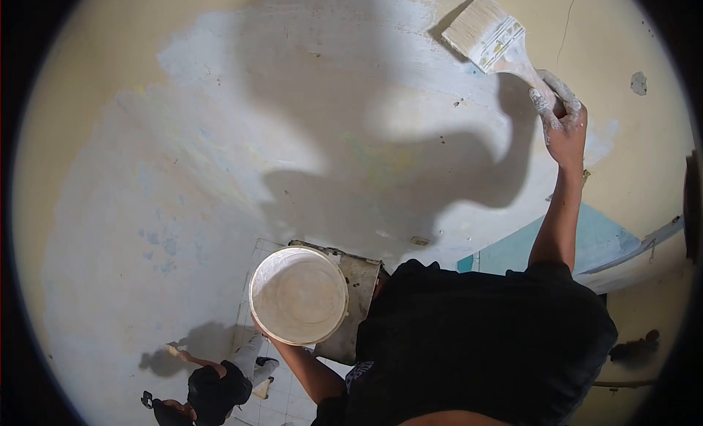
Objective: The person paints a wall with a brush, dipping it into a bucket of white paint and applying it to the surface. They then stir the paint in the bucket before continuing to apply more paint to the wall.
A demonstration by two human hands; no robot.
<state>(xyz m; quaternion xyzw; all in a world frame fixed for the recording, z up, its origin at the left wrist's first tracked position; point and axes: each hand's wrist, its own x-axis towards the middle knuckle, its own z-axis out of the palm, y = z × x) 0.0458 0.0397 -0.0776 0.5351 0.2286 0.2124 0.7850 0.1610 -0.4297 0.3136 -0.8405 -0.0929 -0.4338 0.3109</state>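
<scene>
My right hand (564, 126), spotted with white paint, is closed round the handle of a wide paintbrush (492, 41). The brush's pale bristles point up and left, close to the wall. Lower down, a round white bucket (299, 297) is held up by my left hand (262, 331), which is mostly hidden beneath and behind it; its fingers do not show. Whitish paint coats the bucket's inside. The wall (220, 133) in front of me has a broad whitish painted area with yellowish wall around it.
A dark-edged, worn platform (359, 279) lies behind the bucket. Far below left, a co-worker in a black shirt (212, 386) reaches toward the wall above a tiled floor (282, 397). A teal wall patch (586, 239) is at right. My shadow falls across the wall.
</scene>
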